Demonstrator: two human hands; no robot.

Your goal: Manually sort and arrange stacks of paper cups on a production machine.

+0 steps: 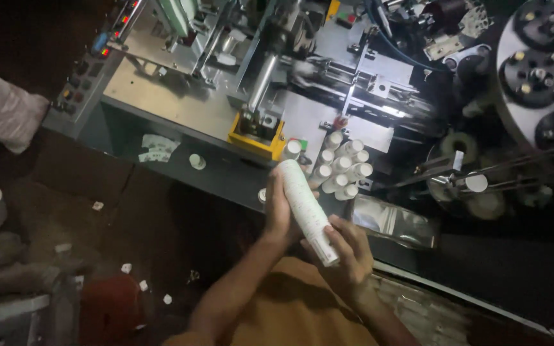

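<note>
A long white stack of nested paper cups (pixel 304 204) lies slanted between my two hands, above my lap. My left hand (pixel 279 211) grips its upper part from the left side. My right hand (pixel 346 251) holds the lower end, fingers wrapped under it. Just beyond the stack's top, several more white cup stacks (pixel 341 168) stand bunched together at the machine's outlet. A single cup (pixel 292 148) sits next to a yellow bracket (pixel 256 141).
A grey cup-forming machine (pixel 181 96) fills the top of the view, with a control panel (pixel 91 64) at left and a round turret (pixel 533 70) at right. Clear plastic bags (pixel 392 221) lie at right. Paper scraps litter the dark floor (pixel 129 243). Another person's sleeve (pixel 1 109) shows far left.
</note>
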